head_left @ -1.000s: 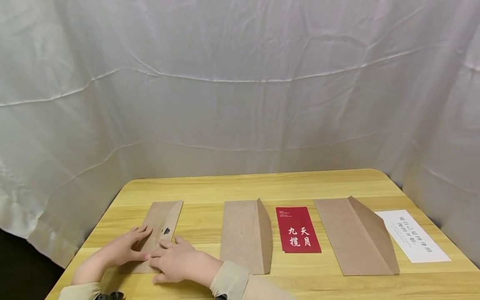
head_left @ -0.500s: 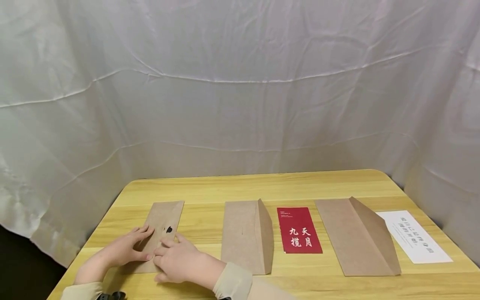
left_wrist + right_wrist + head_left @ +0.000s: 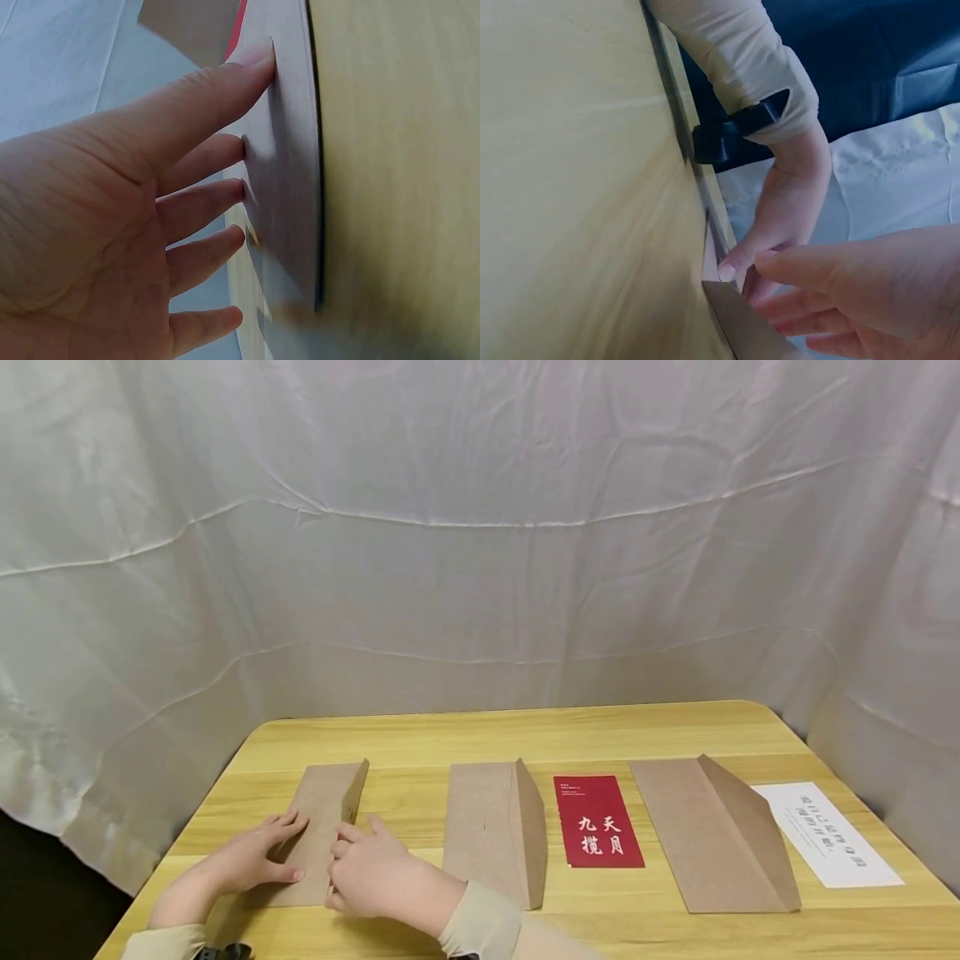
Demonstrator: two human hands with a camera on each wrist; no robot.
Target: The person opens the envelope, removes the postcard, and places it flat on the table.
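Note:
A brown paper envelope (image 3: pixel 321 789) lies at the table's left, its flap (image 3: pixel 354 793) now raised along the right side. My left hand (image 3: pixel 251 860) rests on the envelope with fingers spread; thumb and fingertips touch the paper in the left wrist view. At the flap is my right hand (image 3: pixel 393 872), fingers loosely bent against it. In the right wrist view the flap (image 3: pixel 742 322) stands up beside those fingers (image 3: pixel 810 322), and the thumb is apart from them. Where the fingertips meet the flap is partly hidden.
To the right lie a second brown envelope (image 3: pixel 480 835) with its flap open, a red card (image 3: pixel 600 827) with white characters, a third open envelope (image 3: pixel 697 835) and a white printed card (image 3: pixel 828 835). Pale cloth (image 3: pixel 480 568) hangs behind the wooden table (image 3: pixel 420 735).
The left envelope's flap, flat before with a dark spot showing, has lifted and hides the spot. My right hand has moved slightly right. My left hand has hardly moved.

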